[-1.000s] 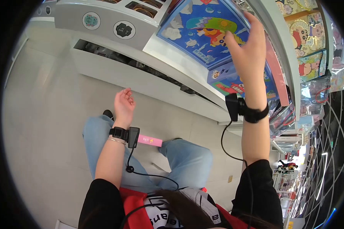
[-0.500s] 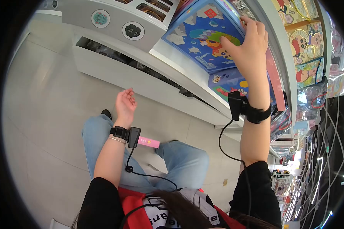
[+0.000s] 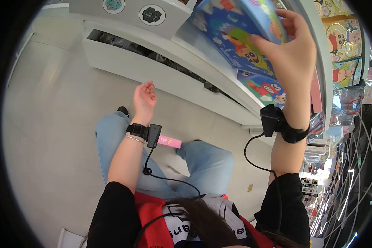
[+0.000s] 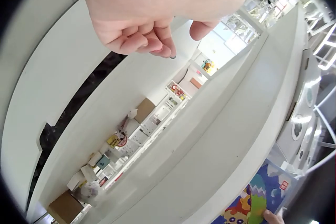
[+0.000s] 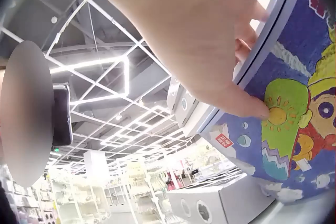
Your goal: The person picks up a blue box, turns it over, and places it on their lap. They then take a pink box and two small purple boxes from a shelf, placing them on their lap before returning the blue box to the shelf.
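My right hand point(image 3: 295, 53) grips a blue cartoon gift box point(image 3: 223, 33) by its side edge, thumb pressed on the printed front and fingers curled behind. In the right wrist view, the thumb of the hand point(image 5: 205, 40) lies by the green snowboard on the box point(image 5: 286, 124). The box leans, its top towards me, over a second blue box point(image 3: 262, 87) with a red figure on the shelf. My left hand point(image 3: 144, 98) hangs in front of the lower drawer, fingers loosely curled with nothing in them, as the left wrist view of the hand point(image 4: 152, 3) confirms.
A grey display case point(image 3: 132, 16) with round stickers stands left of the box. Below runs a white drawer front point(image 3: 153, 72) with a dark gap on top. A pink box point(image 3: 169, 141) shows near my knees. Cartoon packages point(image 3: 337, 37) line the shelf at right.
My right hand has closed on the box's edge and tipped it out from its place, towards me and to the right. The left hand keeps its loose pose as the head view shifts.
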`<state>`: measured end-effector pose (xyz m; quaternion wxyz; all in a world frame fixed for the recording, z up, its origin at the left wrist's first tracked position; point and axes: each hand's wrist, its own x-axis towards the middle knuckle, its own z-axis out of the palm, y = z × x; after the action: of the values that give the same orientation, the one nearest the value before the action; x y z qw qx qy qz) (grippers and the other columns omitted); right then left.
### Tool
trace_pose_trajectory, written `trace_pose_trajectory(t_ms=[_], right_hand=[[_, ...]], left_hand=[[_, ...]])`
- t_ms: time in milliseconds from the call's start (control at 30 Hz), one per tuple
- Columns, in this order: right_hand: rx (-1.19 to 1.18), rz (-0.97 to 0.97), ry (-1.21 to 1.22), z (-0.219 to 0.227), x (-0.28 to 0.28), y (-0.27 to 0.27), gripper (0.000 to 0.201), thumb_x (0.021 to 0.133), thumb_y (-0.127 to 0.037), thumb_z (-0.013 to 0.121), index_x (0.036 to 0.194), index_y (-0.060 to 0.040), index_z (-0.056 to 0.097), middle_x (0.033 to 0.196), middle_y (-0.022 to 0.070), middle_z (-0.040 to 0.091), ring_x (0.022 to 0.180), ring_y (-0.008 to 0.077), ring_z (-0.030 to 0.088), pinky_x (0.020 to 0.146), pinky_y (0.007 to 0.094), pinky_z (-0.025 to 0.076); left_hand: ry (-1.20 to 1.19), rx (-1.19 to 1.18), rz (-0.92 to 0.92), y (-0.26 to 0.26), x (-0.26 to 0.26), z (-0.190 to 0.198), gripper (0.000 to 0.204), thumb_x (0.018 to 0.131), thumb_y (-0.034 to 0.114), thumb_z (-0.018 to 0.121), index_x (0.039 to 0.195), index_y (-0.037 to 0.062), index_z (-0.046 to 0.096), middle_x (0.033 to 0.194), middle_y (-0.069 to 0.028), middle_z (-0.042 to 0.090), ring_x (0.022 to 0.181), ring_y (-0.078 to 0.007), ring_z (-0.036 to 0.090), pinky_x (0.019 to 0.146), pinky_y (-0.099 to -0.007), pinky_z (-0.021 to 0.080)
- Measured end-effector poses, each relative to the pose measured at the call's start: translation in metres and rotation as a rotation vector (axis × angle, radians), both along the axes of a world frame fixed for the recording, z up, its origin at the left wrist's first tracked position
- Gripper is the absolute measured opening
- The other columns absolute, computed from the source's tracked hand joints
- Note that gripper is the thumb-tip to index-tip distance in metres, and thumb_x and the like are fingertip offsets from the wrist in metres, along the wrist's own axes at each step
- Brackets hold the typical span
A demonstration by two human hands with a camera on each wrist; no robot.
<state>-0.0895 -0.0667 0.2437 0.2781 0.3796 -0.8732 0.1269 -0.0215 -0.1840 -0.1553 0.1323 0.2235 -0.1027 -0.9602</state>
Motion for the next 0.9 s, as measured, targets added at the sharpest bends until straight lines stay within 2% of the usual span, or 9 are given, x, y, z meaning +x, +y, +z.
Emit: trace_pose_trajectory(t_ms=[100, 333, 400, 500, 600, 667, 767, 833, 900], right_hand=[[-0.086, -0.062, 0.070, 0.007, 0.018, 0.003, 0.059, 0.066, -0.020, 0.086, 0.116, -0.0002, 0.062, 0.097, 0.0067, 0.068, 0.091, 0.0144, 0.063, 0.084, 0.0279, 0.049], [-0.263, 0.000, 0.065, 0.026, 0.079, 0.049, 0.062, 0.071, -0.002, 0.081, 0.127, 0.0054, 0.054, 0.107, 0.0138, 0.065, 0.097, 0.0188, 0.064, 0.089, 0.0304, 0.050], [-0.398, -0.089, -0.091, 0.034, 0.095, 0.084, 0.075, 0.063, -0.007, 0.087, 0.128, 0.0070, 0.051, 0.107, 0.0138, 0.066, 0.100, 0.0219, 0.064, 0.090, 0.0313, 0.050], [-0.469, 0.031, -0.228, 0.030, 0.106, 0.134, 0.083, 0.060, -0.011, 0.090, 0.129, 0.0090, 0.048, 0.110, 0.0159, 0.065, 0.101, 0.0254, 0.065, 0.089, 0.0341, 0.052], [-0.317, -0.054, -0.435, -0.001, 0.123, 0.151, 0.089, 0.060, -0.015, 0.085, 0.135, 0.0077, 0.043, 0.121, 0.0153, 0.060, 0.110, 0.0248, 0.061, 0.097, 0.0377, 0.048], [-0.285, -0.198, -0.643, -0.021, 0.126, 0.120, 0.090, 0.053, -0.012, 0.086, 0.133, 0.0054, 0.047, 0.119, 0.0124, 0.060, 0.110, 0.0237, 0.060, 0.098, 0.0361, 0.047], [-0.017, -0.125, -0.597, -0.069, 0.116, 0.123, 0.072, 0.052, -0.005, 0.088, 0.118, -0.0014, 0.059, 0.107, 0.0113, 0.068, 0.102, 0.0231, 0.067, 0.087, 0.0339, 0.052], [0.031, -0.173, -0.700, -0.098, 0.110, 0.126, 0.070, 0.054, -0.006, 0.088, 0.118, -0.0064, 0.059, 0.107, 0.0131, 0.069, 0.100, 0.0277, 0.067, 0.087, 0.0352, 0.052], [0.046, -0.204, -0.742, -0.127, 0.096, 0.135, 0.069, 0.056, -0.009, 0.088, 0.118, -0.0064, 0.058, 0.105, 0.0143, 0.069, 0.098, 0.0292, 0.067, 0.086, 0.0360, 0.052]], left_hand=[[-0.012, -0.013, 0.004, 0.001, 0.002, 0.003, 0.033, 0.091, 0.031, 0.052, 0.107, 0.0037, 0.059, 0.089, 0.0001, 0.055, 0.072, -0.0100, 0.047, 0.063, -0.0235, 0.038], [-0.014, -0.019, -0.001, -0.001, 0.001, 0.002, 0.033, 0.092, 0.032, 0.051, 0.107, 0.0034, 0.059, 0.089, 0.0002, 0.055, 0.072, -0.0100, 0.046, 0.064, -0.0240, 0.038], [0.014, -0.014, -0.024, -0.001, 0.002, 0.003, 0.031, 0.092, 0.031, 0.050, 0.108, 0.0059, 0.057, 0.092, 0.0000, 0.052, 0.072, -0.0114, 0.045, 0.067, -0.0255, 0.040], [0.038, -0.024, -0.049, -0.002, 0.002, -0.004, 0.035, 0.093, 0.032, 0.051, 0.113, 0.0043, 0.057, 0.096, -0.0018, 0.055, 0.076, -0.0123, 0.048, 0.070, -0.0270, 0.042], [-0.004, -0.249, 0.036, 0.011, 0.006, 0.032, 0.034, 0.092, 0.029, 0.052, 0.113, 0.0012, 0.057, 0.093, -0.0017, 0.055, 0.075, -0.0112, 0.048, 0.070, -0.0254, 0.040], [0.002, -0.329, -0.070, 0.007, 0.003, 0.018, 0.036, 0.093, 0.028, 0.052, 0.117, 0.0004, 0.056, 0.096, -0.0032, 0.058, 0.079, -0.0126, 0.051, 0.075, -0.0268, 0.043], [0.167, -0.283, -0.400, 0.008, -0.002, 0.026, 0.042, 0.095, 0.030, 0.051, 0.124, 0.0000, 0.054, 0.108, -0.0067, 0.062, 0.089, -0.0143, 0.057, 0.083, -0.0278, 0.045], [0.347, -0.493, -0.689, 0.012, -0.001, 0.034, 0.061, 0.097, 0.042, 0.050, 0.136, -0.0040, 0.045, 0.137, -0.0161, 0.053, 0.124, -0.0246, 0.052, 0.109, -0.0351, 0.037], [0.411, -0.537, -0.774, 0.019, 0.004, 0.038, 0.061, 0.096, 0.043, 0.051, 0.138, -0.0012, 0.046, 0.135, -0.0151, 0.055, 0.123, -0.0232, 0.053, 0.106, -0.0347, 0.038]])
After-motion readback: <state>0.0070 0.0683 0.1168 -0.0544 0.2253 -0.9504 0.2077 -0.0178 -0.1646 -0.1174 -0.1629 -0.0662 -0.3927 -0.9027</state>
